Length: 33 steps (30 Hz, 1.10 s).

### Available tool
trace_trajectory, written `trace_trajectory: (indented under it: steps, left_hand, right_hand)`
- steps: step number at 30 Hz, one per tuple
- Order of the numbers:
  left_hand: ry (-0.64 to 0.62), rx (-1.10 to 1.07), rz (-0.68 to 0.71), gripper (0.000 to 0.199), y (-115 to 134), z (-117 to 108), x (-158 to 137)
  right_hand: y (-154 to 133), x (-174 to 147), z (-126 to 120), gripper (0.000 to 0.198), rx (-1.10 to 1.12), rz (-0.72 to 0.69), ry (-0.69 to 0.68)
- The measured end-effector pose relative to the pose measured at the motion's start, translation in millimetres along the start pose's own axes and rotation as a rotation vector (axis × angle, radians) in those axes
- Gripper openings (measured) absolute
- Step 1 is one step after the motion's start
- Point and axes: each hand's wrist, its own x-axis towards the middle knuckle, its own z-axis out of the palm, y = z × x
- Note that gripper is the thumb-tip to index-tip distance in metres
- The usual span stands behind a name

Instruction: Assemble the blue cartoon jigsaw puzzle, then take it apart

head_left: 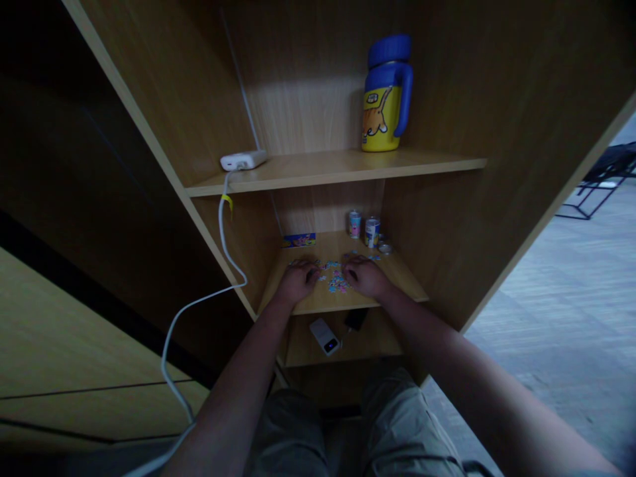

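Observation:
Small blue, pink and white jigsaw puzzle pieces (338,283) lie in a loose pile on the middle shelf (318,306). My left hand (298,279) rests at the left of the pile, fingers curled in and thumb close to the forefinger. On the other side, my right hand (365,275) is bent the same way, its fingertips by the pieces. Whatever either hand pinches is too small to make out. A few more pieces are scattered behind the hands, partly hidden by them.
Behind the pieces stand a pink-and-blue can (354,224), a second can (372,233) and a blue printed card (299,240). Above, a shelf (318,173) holds a yellow-blue bottle (382,116) and a white charger (243,160) with a hanging cable (223,242). Below lies a power bank (324,336).

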Motion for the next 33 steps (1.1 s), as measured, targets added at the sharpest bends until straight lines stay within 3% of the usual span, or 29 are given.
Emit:
trace_trajectory:
  steps: [8,13,21,28,33]
  left_hand:
    - [0.002,0.003,-0.016,0.018,2,-1,1]
    - [-0.001,-0.003,-0.032,0.018,1,-1,1]
    - [-0.011,0.025,-0.061,0.022,4,-3,0]
    - [-0.002,0.117,-0.139,0.026,3,-4,1]
    - [0.008,0.176,-0.210,0.033,0,0,3]
  right_hand:
    - [-5,0,-3,0.014,-0.012,0.027,-0.005]
    - [-1,0,-3,0.023,-0.013,-0.016,-0.028]
    - [-3,-1,-5,0.037,-0.111,0.097,-0.039]
    - [3,0,-2,0.021,-0.103,0.179,-0.106]
    - [6,-2,0,0.032,-0.079,0.223,-0.001]
